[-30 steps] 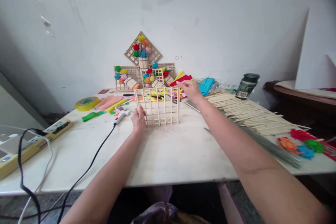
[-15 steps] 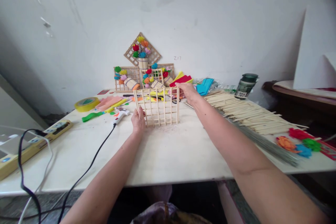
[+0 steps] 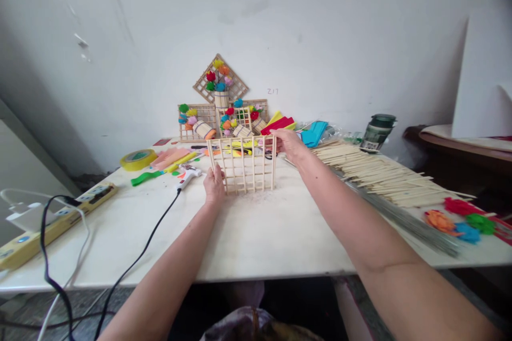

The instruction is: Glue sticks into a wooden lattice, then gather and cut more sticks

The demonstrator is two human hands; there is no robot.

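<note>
A lattice panel of pale wooden sticks stands upright on the table between my hands. My left hand is closed around its left edge, near the lower corner. At the upper right corner, my right hand pinches the frame; some of its fingers are hidden behind the sticks. Left of the panel lies a white glue gun with a black cord. Behind it, finished lattice pieces with paper flowers and stick baskets lean against the wall.
Rows of loose wooden sticks and a bundle of thin wires cover the right side. Crepe paper flowers lie beyond them. A dark bottle stands behind. Yellow tape and a power strip are on the left.
The whole view has shifted slightly, so things appear a little farther right and lower. Both hands keep hold of the lattice panel, which stays upright in about the same place.
</note>
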